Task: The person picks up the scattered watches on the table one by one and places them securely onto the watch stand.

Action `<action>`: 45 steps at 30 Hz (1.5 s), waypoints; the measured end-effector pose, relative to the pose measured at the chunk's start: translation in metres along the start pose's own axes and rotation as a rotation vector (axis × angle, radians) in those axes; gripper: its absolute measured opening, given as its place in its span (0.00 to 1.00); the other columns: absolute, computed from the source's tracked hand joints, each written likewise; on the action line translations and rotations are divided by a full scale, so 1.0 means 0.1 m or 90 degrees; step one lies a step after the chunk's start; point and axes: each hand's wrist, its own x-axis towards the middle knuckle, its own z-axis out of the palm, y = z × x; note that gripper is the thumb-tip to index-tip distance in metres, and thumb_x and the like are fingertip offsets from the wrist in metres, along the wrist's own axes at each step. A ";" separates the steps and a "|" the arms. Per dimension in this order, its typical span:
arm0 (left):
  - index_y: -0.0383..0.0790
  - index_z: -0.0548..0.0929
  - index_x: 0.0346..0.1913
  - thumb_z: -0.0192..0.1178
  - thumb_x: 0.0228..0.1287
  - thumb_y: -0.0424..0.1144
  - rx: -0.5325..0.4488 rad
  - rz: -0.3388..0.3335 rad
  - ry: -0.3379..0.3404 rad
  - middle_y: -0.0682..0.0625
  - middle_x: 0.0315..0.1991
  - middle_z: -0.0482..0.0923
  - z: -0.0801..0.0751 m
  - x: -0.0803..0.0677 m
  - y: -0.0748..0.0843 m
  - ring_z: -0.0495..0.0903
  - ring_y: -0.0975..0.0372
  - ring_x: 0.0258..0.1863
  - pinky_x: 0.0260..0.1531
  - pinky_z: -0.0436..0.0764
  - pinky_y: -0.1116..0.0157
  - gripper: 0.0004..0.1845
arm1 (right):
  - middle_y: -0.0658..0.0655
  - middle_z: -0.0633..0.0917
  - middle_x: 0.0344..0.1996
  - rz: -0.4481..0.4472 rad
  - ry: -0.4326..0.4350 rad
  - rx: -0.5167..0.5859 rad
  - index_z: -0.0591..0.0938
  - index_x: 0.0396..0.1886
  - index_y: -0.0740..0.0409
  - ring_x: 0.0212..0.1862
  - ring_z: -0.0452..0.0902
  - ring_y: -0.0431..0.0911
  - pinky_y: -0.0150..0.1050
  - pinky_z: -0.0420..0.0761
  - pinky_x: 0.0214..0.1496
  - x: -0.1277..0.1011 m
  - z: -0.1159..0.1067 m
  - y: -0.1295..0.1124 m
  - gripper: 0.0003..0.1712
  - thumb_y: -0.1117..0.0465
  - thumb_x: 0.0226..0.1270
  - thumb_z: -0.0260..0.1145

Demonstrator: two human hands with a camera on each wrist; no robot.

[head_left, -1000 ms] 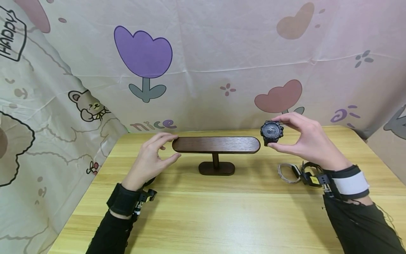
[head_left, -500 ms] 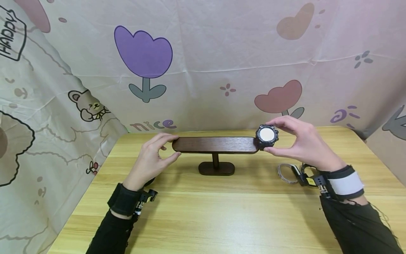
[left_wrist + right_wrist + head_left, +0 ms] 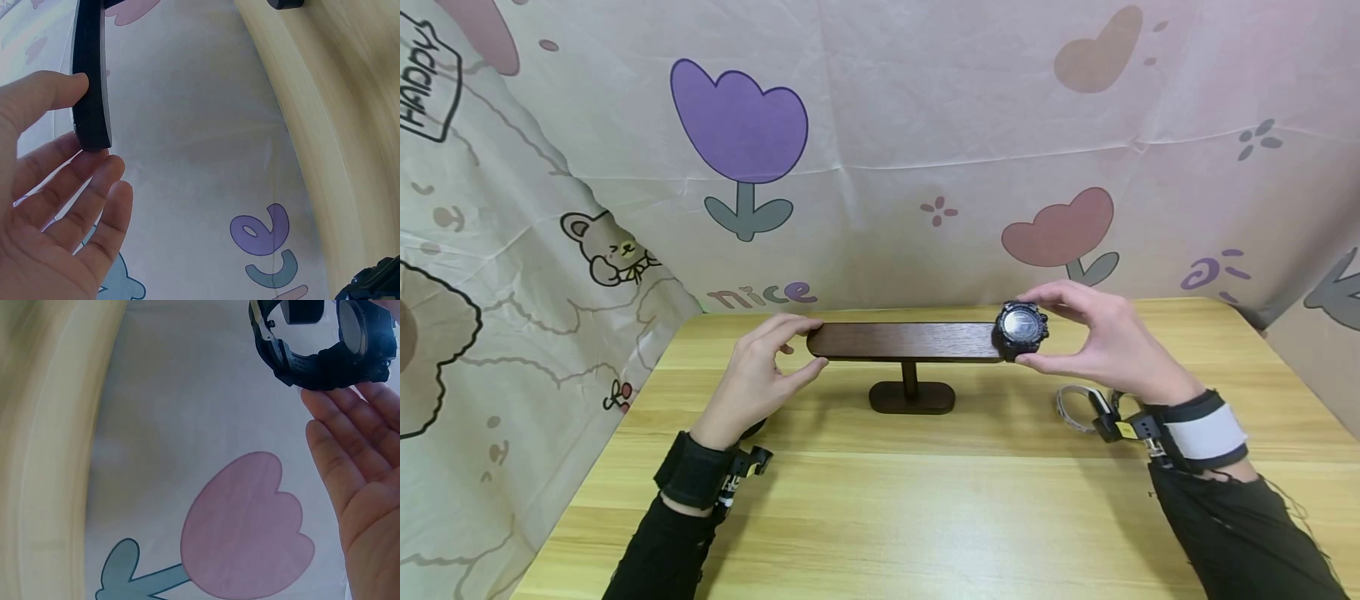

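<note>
A dark wooden watch stand (image 3: 902, 342), a long bar on a post and oval base, stands upright on the table. My left hand (image 3: 751, 375) pinches the bar's left end; in the left wrist view its thumb presses one face of the bar (image 3: 91, 106) and fingers touch the end. Between thumb and fingers of my right hand (image 3: 1105, 346) is a black wristwatch (image 3: 1021, 327), dial toward me, at the bar's right end. In the right wrist view the closed strap (image 3: 312, 370) forms a loop, with the bar's end (image 3: 302, 311) showing inside it.
A silver-banded watch (image 3: 1073, 408) lies on the wooden table (image 3: 910, 517) near the right wrist, beside a dark band partly hidden by the wrist camera. Some black object (image 3: 373, 282) lies by the left wrist. A printed cloth (image 3: 880, 150) hangs behind the table.
My right hand has moved the wristwatch left and slightly down, from just beyond the bar's right end to over that end. My left hand stays at the left end.
</note>
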 end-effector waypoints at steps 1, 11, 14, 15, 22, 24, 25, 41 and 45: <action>0.39 0.88 0.61 0.79 0.63 0.36 0.000 -0.001 0.000 0.46 0.59 0.87 0.00 0.00 0.00 0.87 0.55 0.53 0.43 0.89 0.55 0.24 | 0.47 0.89 0.56 -0.005 0.000 0.002 0.86 0.61 0.53 0.63 0.86 0.37 0.21 0.76 0.69 0.00 0.01 0.00 0.43 0.67 0.40 0.92; 0.39 0.88 0.61 0.79 0.62 0.36 0.004 0.003 0.002 0.46 0.58 0.88 -0.01 0.00 0.01 0.87 0.55 0.52 0.43 0.89 0.56 0.24 | 0.50 0.89 0.57 -0.041 -0.009 0.012 0.86 0.60 0.53 0.64 0.84 0.36 0.23 0.76 0.70 0.02 0.13 0.02 0.44 0.66 0.37 0.93; 0.39 0.88 0.61 0.79 0.63 0.36 0.004 0.005 0.003 0.46 0.59 0.87 0.00 0.00 0.01 0.87 0.53 0.52 0.43 0.89 0.56 0.24 | 0.48 0.89 0.56 -0.045 -0.011 0.013 0.85 0.61 0.52 0.63 0.85 0.38 0.22 0.76 0.70 0.03 0.17 0.02 0.45 0.66 0.37 0.93; 0.39 0.88 0.61 0.79 0.63 0.36 0.004 0.006 0.002 0.46 0.59 0.88 0.00 0.00 0.01 0.87 0.53 0.52 0.43 0.89 0.56 0.24 | 0.48 0.89 0.56 -0.047 -0.012 0.012 0.85 0.61 0.52 0.63 0.85 0.38 0.22 0.76 0.70 0.03 0.18 0.02 0.45 0.66 0.37 0.93; 0.39 0.88 0.62 0.79 0.63 0.37 0.012 0.006 0.001 0.46 0.58 0.88 0.00 -0.01 0.00 0.87 0.55 0.52 0.43 0.88 0.57 0.24 | 0.49 0.89 0.56 -0.078 -0.009 0.008 0.85 0.62 0.52 0.62 0.83 0.36 0.23 0.75 0.71 0.06 0.28 0.02 0.46 0.64 0.37 0.93; 0.40 0.88 0.61 0.79 0.62 0.37 0.014 0.008 0.003 0.47 0.58 0.88 0.00 -0.01 0.00 0.87 0.56 0.52 0.43 0.88 0.57 0.24 | 0.50 0.89 0.56 -0.089 -0.008 0.002 0.85 0.62 0.52 0.62 0.82 0.36 0.22 0.75 0.71 0.07 0.31 0.02 0.46 0.63 0.37 0.93; 0.40 0.88 0.61 0.79 0.62 0.37 0.015 0.008 0.003 0.47 0.58 0.88 0.00 -0.01 -0.01 0.87 0.56 0.51 0.43 0.88 0.57 0.24 | 0.50 0.89 0.57 -0.095 -0.007 -0.001 0.85 0.62 0.52 0.62 0.82 0.36 0.22 0.75 0.71 0.07 0.32 0.02 0.46 0.63 0.37 0.93; 0.39 0.87 0.62 0.78 0.63 0.37 0.006 0.006 -0.001 0.46 0.58 0.87 0.00 0.00 0.00 0.87 0.55 0.53 0.43 0.89 0.56 0.24 | 0.49 0.89 0.56 -0.117 -0.022 -0.036 0.85 0.62 0.51 0.58 0.86 0.43 0.20 0.75 0.67 0.16 0.41 -0.04 0.44 0.56 0.40 0.93; 0.39 0.87 0.62 0.78 0.64 0.37 0.006 0.003 -0.003 0.46 0.59 0.87 0.00 0.00 0.01 0.87 0.54 0.53 0.43 0.89 0.56 0.24 | 0.48 0.89 0.55 -0.111 -0.033 -0.046 0.85 0.61 0.52 0.57 0.86 0.42 0.22 0.78 0.65 0.18 0.42 -0.07 0.43 0.54 0.41 0.93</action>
